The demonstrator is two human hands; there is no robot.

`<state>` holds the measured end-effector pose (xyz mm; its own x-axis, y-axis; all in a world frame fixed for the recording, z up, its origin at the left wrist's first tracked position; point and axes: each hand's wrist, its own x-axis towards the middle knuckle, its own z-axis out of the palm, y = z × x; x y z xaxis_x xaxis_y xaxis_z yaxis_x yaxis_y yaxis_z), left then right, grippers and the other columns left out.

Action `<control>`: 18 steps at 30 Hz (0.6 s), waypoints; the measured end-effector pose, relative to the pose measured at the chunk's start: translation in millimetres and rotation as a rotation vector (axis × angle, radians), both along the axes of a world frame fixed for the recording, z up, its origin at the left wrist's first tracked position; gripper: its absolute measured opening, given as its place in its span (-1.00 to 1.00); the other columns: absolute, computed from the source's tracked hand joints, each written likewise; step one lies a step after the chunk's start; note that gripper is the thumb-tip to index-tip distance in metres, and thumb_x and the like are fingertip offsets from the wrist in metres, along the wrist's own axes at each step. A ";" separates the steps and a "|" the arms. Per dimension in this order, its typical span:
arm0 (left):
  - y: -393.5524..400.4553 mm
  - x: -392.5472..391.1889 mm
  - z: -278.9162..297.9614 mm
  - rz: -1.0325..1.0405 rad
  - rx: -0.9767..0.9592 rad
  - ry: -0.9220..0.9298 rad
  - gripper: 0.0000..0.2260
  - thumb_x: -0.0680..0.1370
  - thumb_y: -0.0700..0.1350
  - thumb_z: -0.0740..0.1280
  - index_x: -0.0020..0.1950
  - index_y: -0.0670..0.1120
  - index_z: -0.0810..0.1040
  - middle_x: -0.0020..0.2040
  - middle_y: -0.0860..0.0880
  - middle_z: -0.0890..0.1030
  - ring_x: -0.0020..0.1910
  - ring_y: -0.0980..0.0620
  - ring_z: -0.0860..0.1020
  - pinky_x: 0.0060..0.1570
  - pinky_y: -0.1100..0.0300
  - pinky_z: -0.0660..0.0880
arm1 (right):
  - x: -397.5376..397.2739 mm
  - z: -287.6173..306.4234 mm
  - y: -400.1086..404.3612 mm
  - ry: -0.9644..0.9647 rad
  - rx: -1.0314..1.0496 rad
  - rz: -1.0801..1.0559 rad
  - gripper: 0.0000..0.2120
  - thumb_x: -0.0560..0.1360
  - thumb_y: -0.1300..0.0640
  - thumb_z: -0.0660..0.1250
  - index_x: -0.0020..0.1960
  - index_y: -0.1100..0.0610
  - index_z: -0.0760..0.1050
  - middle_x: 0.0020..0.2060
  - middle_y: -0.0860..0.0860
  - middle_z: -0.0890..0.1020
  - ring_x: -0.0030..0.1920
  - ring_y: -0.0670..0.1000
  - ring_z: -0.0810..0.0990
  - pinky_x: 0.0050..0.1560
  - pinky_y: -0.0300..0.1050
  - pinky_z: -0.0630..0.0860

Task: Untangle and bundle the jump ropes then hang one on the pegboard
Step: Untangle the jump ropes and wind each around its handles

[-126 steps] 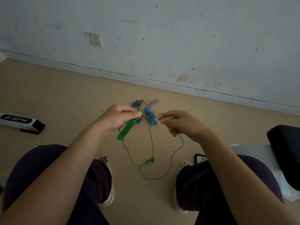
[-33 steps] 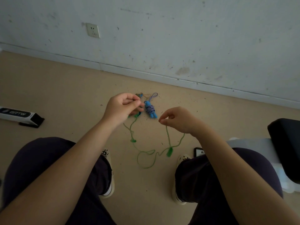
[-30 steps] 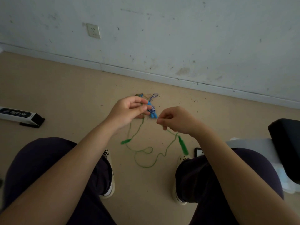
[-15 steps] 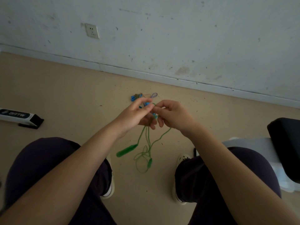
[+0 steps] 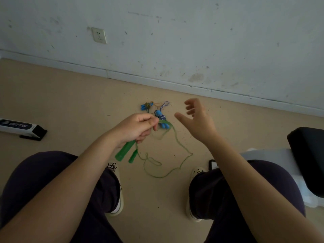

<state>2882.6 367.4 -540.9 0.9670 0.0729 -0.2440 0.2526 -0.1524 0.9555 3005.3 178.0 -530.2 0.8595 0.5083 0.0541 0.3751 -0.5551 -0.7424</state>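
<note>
Above floor [image 5: 70, 106], green rope [image 5: 182, 148] gripped left

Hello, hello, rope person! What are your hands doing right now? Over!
Left hand grips both green handles. Right hand open, holding nothing. Green rope loops loose over the floor. Blue rope bundle lies beyond it.

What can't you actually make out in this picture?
- The pegboard: nowhere in the head view.
- How the left hand grips the green rope: its fingers hide the handle tops.
- The phone: mostly behind the right knee.
- The blue ropes on the floor: too small to tell knots.
</note>
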 end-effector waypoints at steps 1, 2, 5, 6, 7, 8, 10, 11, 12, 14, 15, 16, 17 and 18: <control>-4.4 1.1 0.1 -0.023 -0.025 0.008 -0.72 0.68 0.01 0.22 -0.15 -0.08 0.54 -0.47 0.04 0.30 -0.53 0.10 0.23 -0.50 0.28 0.26 | -4.9 3.6 4.4 0.074 0.121 0.101 -0.64 0.52 0.01 0.42 0.25 0.11 0.46 0.07 -0.04 0.58 0.07 -0.05 0.57 0.17 -0.10 0.52; -8.4 2.2 0.2 -0.045 -0.051 0.013 -0.72 0.67 0.02 0.23 -0.15 -0.08 0.54 -0.46 0.03 0.29 -0.52 0.09 0.21 -0.50 0.27 0.23 | -9.4 5.2 8.1 0.198 0.214 0.224 -0.71 0.55 0.05 0.39 0.22 0.13 0.50 0.01 -0.04 0.63 0.04 -0.04 0.61 0.16 -0.07 0.54; -11.0 4.7 1.8 -0.068 -0.134 0.018 -0.72 0.67 -0.01 0.23 -0.14 -0.10 0.59 -0.43 0.02 0.31 -0.51 0.09 0.21 -0.49 0.28 0.22 | -16.6 3.8 12.2 0.442 0.188 0.484 -0.84 0.59 0.06 0.34 0.07 0.15 0.56 -0.34 -0.15 0.59 -0.34 -0.04 0.56 -0.25 -0.15 0.53; -8.0 4.7 2.5 -0.077 -0.136 0.020 -0.73 0.68 -0.05 0.23 -0.10 -0.12 0.62 -0.42 0.02 0.33 -0.51 0.10 0.22 -0.48 0.29 0.24 | -15.7 3.9 11.0 0.440 0.105 0.485 -0.86 0.59 0.04 0.34 -0.01 0.11 0.57 -0.46 -0.19 0.51 -0.44 -0.11 0.46 -0.38 -0.19 0.44; -3.8 4.4 2.9 -0.094 -0.124 0.026 -0.75 0.68 -0.08 0.22 -0.05 -0.14 0.64 -0.41 0.02 0.35 -0.51 0.11 0.25 -0.47 0.30 0.27 | -12.5 3.7 9.5 0.414 0.063 0.454 -0.86 0.59 0.04 0.34 -0.07 0.08 0.59 -0.52 -0.21 0.44 -0.50 -0.18 0.37 -0.44 -0.23 0.36; 0.6 3.9 3.1 -0.110 -0.102 0.036 -0.76 0.67 -0.09 0.23 0.01 -0.17 0.64 -0.40 0.03 0.36 -0.50 0.11 0.28 -0.46 0.30 0.30 | -8.5 4.3 7.5 0.372 0.065 0.401 -0.86 0.59 0.05 0.33 -0.11 0.06 0.59 -0.56 -0.21 0.42 -0.53 -0.20 0.34 -0.47 -0.27 0.31; 8.9 3.1 3.5 -0.111 -0.030 0.063 -0.79 0.66 -0.07 0.27 0.05 -0.17 0.63 -0.39 0.05 0.39 -0.49 0.12 0.33 -0.43 0.29 0.35 | 0.0 7.9 2.1 0.262 0.121 0.231 -0.83 0.60 0.06 0.30 -0.15 0.01 0.59 -0.55 -0.21 0.45 -0.51 -0.20 0.35 -0.45 -0.30 0.33; 11.9 2.8 3.4 -0.097 0.015 0.073 -0.79 0.65 -0.04 0.28 0.04 -0.15 0.63 -0.39 0.06 0.40 -0.49 0.12 0.33 -0.42 0.28 0.36 | 4.3 9.7 -0.9 0.213 0.140 0.135 -0.81 0.60 0.05 0.29 -0.16 0.00 0.59 -0.53 -0.18 0.45 -0.48 -0.14 0.36 -0.41 -0.23 0.36; 14.2 2.7 3.2 -0.083 0.045 0.079 -0.79 0.65 -0.02 0.28 0.03 -0.13 0.62 -0.41 0.07 0.38 -0.49 0.12 0.32 -0.41 0.28 0.36 | 6.9 11.1 -3.1 0.190 0.143 0.061 -0.81 0.60 0.06 0.28 -0.16 0.01 0.59 -0.48 -0.14 0.46 -0.44 -0.07 0.39 -0.37 -0.16 0.39; 14.3 2.5 2.6 -0.076 0.015 0.083 -0.79 0.66 -0.01 0.27 0.01 -0.11 0.60 -0.43 0.08 0.34 -0.50 0.12 0.26 -0.44 0.28 0.30 | 6.5 13.4 -4.3 0.249 0.152 0.037 -0.82 0.61 0.15 0.27 -0.13 0.09 0.59 -0.36 -0.02 0.54 -0.35 -0.03 0.50 -0.19 -0.07 0.51; 12.0 2.8 2.5 -0.080 -0.035 0.082 -0.79 0.65 0.00 0.26 0.00 -0.11 0.60 -0.43 0.08 0.32 -0.50 0.12 0.22 -0.46 0.29 0.24 | 4.0 14.7 -3.5 0.309 0.179 0.079 -0.84 0.61 0.19 0.26 -0.08 0.14 0.59 -0.29 0.03 0.59 -0.30 -0.02 0.55 -0.09 -0.05 0.55; 8.9 3.0 2.7 -0.090 -0.084 0.079 -0.79 0.64 0.01 0.27 -0.01 -0.09 0.60 -0.43 0.08 0.30 -0.49 0.13 0.19 -0.48 0.30 0.18 | -0.1 16.9 -1.9 0.366 0.213 0.151 -0.87 0.61 0.21 0.27 -0.01 0.18 0.59 -0.23 0.07 0.63 -0.26 0.01 0.58 -0.04 -0.05 0.56; 5.4 3.5 3.2 -0.108 -0.123 0.076 -0.80 0.63 0.03 0.28 -0.02 -0.07 0.60 -0.42 0.08 0.29 -0.49 0.13 0.17 -0.49 0.31 0.15 | -5.5 18.6 -0.1 0.413 0.240 0.239 -0.87 0.61 0.20 0.27 0.07 0.21 0.57 -0.19 0.11 0.64 -0.24 0.04 0.59 -0.04 -0.06 0.57; 1.9 3.9 3.5 -0.129 -0.147 0.072 -0.80 0.63 0.04 0.28 -0.03 -0.05 0.60 -0.42 0.07 0.28 -0.49 0.13 0.16 -0.50 0.32 0.13 | -10.7 19.1 1.5 0.448 0.249 0.323 -0.84 0.61 0.19 0.29 0.14 0.23 0.55 -0.18 0.15 0.63 -0.24 0.07 0.57 -0.10 -0.07 0.56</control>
<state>2886.5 369.3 -537.5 0.9458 -0.0918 -0.3117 0.3084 -0.0480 0.9500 2994.6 179.5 -511.1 0.6308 0.7656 -0.1262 0.1166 -0.2544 -0.9601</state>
